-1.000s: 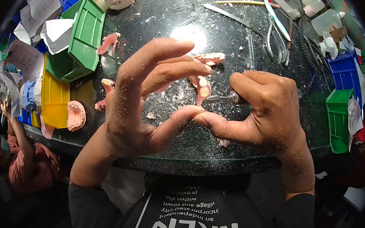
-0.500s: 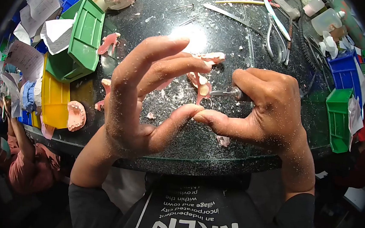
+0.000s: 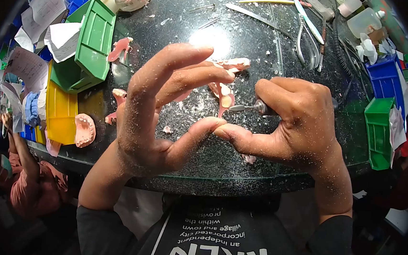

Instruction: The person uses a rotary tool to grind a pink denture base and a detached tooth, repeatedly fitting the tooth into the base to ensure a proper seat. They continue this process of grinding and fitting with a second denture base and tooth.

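Note:
My left hand (image 3: 137, 122) is curled, with its fingers and thumb around a pink partial denture (image 3: 225, 101) that carries pale teeth. Much of the denture is hidden behind the fingers, and a whitish toothed part (image 3: 237, 64) shows beyond the fingertips. In my right hand (image 3: 307, 119) is a rotary handpiece (image 3: 263, 108), gripped between curled fingers and thumb. Its grey bur (image 3: 241, 108) points left, the tip right at the denture's pink edge. Both thumb tips meet below the denture. Pale dust speckles both hands.
A green bin (image 3: 96, 37), a yellow bin (image 3: 62, 111) and a pink dental cast (image 3: 85, 130) stand left. Further pink pieces (image 3: 120, 49) lie nearby. Pliers (image 3: 299, 44) and a metal file (image 3: 255, 18) lie at the back. Another green bin (image 3: 377, 134) stands right; a person (image 3: 34, 181) sits left.
The handpiece and my right hand have shifted slightly left, bringing the bur closer against the denture. My left hand keeps nearly the same pose.

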A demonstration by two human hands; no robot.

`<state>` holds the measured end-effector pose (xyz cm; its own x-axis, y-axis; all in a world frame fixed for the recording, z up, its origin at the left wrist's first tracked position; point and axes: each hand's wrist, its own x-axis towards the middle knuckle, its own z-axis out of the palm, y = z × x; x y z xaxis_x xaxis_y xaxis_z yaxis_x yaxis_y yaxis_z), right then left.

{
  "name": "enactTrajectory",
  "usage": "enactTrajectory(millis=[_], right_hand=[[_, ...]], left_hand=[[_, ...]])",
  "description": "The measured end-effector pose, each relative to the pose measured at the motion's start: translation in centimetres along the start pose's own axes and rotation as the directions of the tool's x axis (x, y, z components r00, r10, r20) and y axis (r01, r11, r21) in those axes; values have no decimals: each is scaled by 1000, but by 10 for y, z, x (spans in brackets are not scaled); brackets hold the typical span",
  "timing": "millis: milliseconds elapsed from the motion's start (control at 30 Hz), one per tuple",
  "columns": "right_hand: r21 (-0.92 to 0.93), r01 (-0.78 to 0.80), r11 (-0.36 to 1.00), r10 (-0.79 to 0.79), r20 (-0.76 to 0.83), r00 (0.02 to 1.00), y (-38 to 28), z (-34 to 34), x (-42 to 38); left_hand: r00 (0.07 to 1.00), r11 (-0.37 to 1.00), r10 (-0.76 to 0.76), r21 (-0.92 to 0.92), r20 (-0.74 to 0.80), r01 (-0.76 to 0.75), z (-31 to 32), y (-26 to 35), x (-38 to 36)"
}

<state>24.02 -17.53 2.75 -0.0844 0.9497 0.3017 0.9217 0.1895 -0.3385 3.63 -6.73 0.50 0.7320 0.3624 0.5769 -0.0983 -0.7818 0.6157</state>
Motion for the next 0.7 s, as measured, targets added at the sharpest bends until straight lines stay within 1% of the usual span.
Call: enactTrajectory(millis=[100, 200, 367, 467, 600, 700], right_hand=[[9, -15, 1000, 15, 12, 1000, 0, -1, 0], [8, -14, 1000, 14, 10, 1000, -1, -1, 1], [25, -5, 1000, 6, -34, 999, 0, 0, 1], [26, 1, 1000, 0, -44, 999, -1, 1, 1], [66, -31, 997, 34, -43, 998, -2, -3, 2], [60, -23, 998, 26, -43, 999, -4, -1, 1]], left_hand=[[1000, 1000, 12, -4, -5, -12, 0, -1, 0], [999, 998, -9, -68, -53, 6, 4, -2, -1], [998, 997, 45, -59, -40, -47, 2, -6, 0], [998, 991, 33, -128, -61, -40, 5, -6, 0], [998, 987, 12, -162, -56, -21, 5, -4, 1], [998, 978, -2, -207, -70, -13, 7, -3, 2]])
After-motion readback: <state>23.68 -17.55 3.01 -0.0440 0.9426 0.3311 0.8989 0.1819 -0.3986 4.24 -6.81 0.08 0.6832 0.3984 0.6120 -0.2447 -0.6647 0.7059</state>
